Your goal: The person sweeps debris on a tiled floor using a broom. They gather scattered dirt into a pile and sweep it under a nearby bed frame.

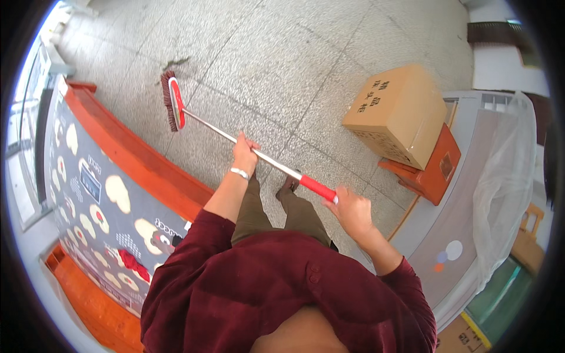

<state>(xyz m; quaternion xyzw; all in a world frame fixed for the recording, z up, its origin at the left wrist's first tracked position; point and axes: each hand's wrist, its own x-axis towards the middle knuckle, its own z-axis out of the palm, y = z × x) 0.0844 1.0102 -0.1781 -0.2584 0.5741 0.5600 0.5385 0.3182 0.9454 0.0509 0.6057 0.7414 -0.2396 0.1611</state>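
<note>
A push broom (177,102) with a red head and dark red bristles lies out ahead to the left, close to the speckled floor. Its silver metal pole (211,127) runs back to a red grip (317,188) near my body. Midway along the pole is my left hand (245,152), closed around it, with a silver bracelet at the wrist. My right hand (352,209) holds the end of the red grip. Small dark debris (177,62) is on the floor just beyond the bristles; whether they touch is hard to tell.
On the left stands a bed with an orange wooden frame (132,141) and a grey patterned mattress (106,189), a red cloth (133,264) on it. To the right, a cardboard box (393,114) rests on an orange wooden piece (435,167) beside a plastic-draped panel (459,212).
</note>
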